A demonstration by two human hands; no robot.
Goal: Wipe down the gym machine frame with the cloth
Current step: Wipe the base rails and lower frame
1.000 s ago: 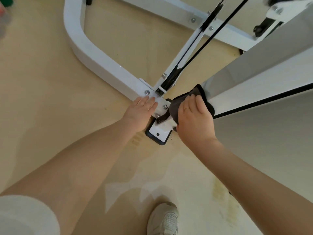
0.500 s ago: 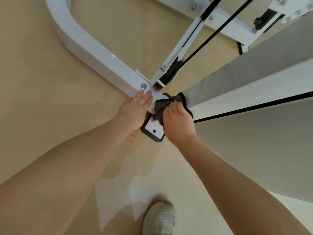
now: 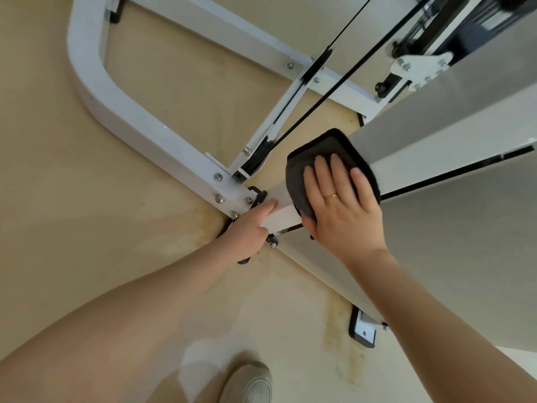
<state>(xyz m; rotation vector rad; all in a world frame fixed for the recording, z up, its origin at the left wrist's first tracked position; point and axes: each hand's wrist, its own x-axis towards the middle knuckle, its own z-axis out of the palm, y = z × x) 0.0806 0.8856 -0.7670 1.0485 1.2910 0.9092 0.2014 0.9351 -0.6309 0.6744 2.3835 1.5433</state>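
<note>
Where the upright meets the base: the white gym machine frame point(image 3: 136, 123) bends from a curved floor rail at far left into a bolted joint at centre, and a broad upright post rises to the right.
Cloth: the dark cloth point(image 3: 316, 158) lies flat on the post's near face, just above the joint — its far edge folds over the post's corner.
Right hand: the right hand point(image 3: 340, 207) presses the cloth with fingers straight and slightly spread, palm down.
Left hand: the left hand point(image 3: 251, 228) touches the post's lowest part, forefinger extended along it; the other fingers look curled, though whether they grasp anything I cannot tell.
Cables: black cables point(image 3: 328, 91) run diagonally just left of the cloth.
Open room: bare beige floor point(image 3: 43, 228) spreads left of the rail — a shoe point(image 3: 250, 382) stands at the near edge.
</note>
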